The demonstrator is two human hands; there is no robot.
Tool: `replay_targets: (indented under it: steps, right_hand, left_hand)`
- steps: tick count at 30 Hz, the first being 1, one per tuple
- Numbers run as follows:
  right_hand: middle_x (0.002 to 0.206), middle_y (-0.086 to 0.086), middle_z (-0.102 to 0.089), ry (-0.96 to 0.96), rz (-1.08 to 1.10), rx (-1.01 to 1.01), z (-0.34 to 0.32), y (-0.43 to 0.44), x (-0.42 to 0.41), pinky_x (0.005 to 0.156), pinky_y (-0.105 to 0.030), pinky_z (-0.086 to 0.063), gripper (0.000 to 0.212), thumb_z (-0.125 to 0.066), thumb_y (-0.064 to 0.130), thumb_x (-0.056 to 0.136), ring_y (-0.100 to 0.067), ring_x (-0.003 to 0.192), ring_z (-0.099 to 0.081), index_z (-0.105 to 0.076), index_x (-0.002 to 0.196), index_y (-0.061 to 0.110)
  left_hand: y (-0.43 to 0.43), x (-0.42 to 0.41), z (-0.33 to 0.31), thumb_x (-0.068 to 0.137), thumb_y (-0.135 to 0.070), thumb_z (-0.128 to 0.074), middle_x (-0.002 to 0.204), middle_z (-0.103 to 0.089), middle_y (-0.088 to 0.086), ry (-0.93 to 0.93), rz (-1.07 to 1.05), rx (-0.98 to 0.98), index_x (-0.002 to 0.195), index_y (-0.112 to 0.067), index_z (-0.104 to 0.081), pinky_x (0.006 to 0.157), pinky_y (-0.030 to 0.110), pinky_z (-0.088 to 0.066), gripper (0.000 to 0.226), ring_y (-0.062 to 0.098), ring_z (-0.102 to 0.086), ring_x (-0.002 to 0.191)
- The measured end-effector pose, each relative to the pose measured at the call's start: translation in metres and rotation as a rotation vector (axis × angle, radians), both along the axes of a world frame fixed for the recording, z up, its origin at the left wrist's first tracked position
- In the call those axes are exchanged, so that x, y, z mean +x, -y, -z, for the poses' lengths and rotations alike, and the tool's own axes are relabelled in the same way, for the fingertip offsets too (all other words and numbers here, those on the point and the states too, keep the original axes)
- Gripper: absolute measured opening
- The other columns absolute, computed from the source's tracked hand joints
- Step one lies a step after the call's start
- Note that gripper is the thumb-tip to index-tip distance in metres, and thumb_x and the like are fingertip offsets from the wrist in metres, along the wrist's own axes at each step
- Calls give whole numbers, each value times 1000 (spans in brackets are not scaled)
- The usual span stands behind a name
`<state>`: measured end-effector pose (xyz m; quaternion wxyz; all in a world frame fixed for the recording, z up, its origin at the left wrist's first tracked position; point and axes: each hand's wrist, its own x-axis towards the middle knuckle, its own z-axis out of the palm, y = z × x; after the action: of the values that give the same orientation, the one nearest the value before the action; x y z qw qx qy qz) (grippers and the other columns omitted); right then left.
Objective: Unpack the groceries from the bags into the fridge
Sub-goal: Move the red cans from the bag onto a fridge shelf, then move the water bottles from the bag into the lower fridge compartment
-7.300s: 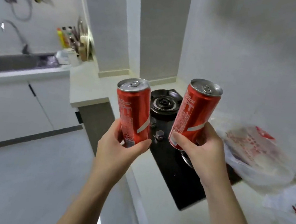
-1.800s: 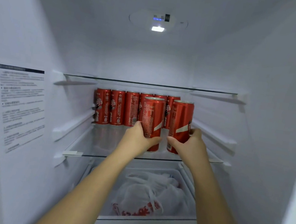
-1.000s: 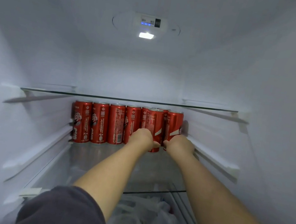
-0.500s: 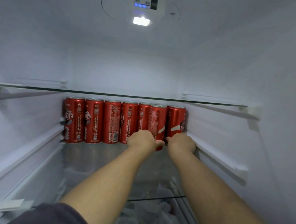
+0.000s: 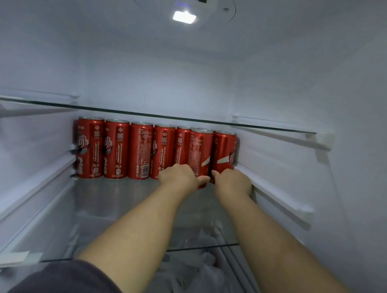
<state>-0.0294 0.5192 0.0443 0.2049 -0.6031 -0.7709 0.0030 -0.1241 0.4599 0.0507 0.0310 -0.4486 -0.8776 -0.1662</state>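
Observation:
Both my arms reach deep into the open fridge. My left hand point(image 5: 178, 175) grips the base of a red cola can point(image 5: 198, 154) standing on the glass shelf point(image 5: 111, 199). My right hand point(image 5: 233, 182) grips another red can point(image 5: 223, 154) at the far right, next to the fridge wall. Both cans stand upright at the right end of a row of several red cans point(image 5: 116, 148) lined along the back of the shelf. My fingers are hidden behind the hands.
A second glass shelf point(image 5: 142, 114) sits just above the can tops. White side rails point(image 5: 277, 194) run along both walls. Below the shelf, a drawer holds a white plastic bag point(image 5: 194, 281) with red print. The fridge lamp point(image 5: 184, 17) glows overhead.
I carried the two cans from the kitchen counter into the fridge and pushed them back along the shelf. In the last half second the hands and cans barely moved.

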Motion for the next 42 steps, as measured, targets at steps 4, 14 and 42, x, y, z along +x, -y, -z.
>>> replay_targets:
  steps: [4,14,42]
  right_hand:
    - [113,-8,-63,132,-10,46,1,27,25,70,-30,-41,40,-43,43,101,-23,101,-62,-59,116,10]
    - [127,-11,-48,590,-79,451,-20,144,126,88,-40,-34,46,-35,48,101,-28,115,-43,-45,129,14]
    - [149,-14,-41,437,536,501,90,487,565,111,-61,-25,57,-39,49,90,-37,142,-30,-50,137,18]
  left_hand:
    - [4,2,-6,74,-86,-39,114,-63,5,-30,28,-93,117,-14,-60,83,34,-45,87,25,-59,108]
    - [37,41,-31,92,-59,-42,128,-54,7,-207,9,-241,134,-15,-50,80,38,-39,61,29,-53,116]
    - [338,472,113,87,-59,-36,154,-30,16,-29,1035,706,144,-13,-36,109,66,-14,73,34,-20,144]
